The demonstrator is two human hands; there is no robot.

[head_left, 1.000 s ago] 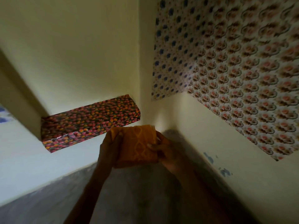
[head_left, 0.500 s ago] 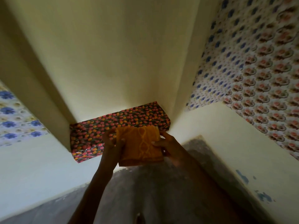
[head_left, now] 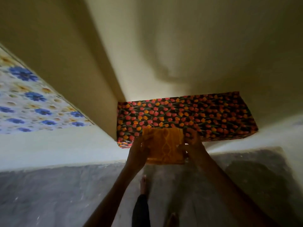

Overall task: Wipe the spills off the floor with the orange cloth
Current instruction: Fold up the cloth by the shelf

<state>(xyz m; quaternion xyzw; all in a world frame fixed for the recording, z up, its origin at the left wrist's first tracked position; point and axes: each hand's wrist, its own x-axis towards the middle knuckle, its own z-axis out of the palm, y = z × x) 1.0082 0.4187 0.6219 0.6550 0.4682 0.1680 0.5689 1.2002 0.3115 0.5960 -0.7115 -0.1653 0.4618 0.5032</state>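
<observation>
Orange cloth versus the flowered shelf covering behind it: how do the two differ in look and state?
The orange cloth is one colour with a woven diamond line; the shelf covering is dark with red and orange flowers. The cloth is folded and held up between the left hand and right hand; the covering lies flat in the wall recess. Both carry orange.

Both arms are reaching forward and up, nearly parallel. The left hand (head_left: 139, 149) is gripping the cloth (head_left: 164, 147) at its left edge, fingers curled over the front. The right hand (head_left: 192, 145) is pinching the opposite edge, thumb pressing toward the left hand.
</observation>
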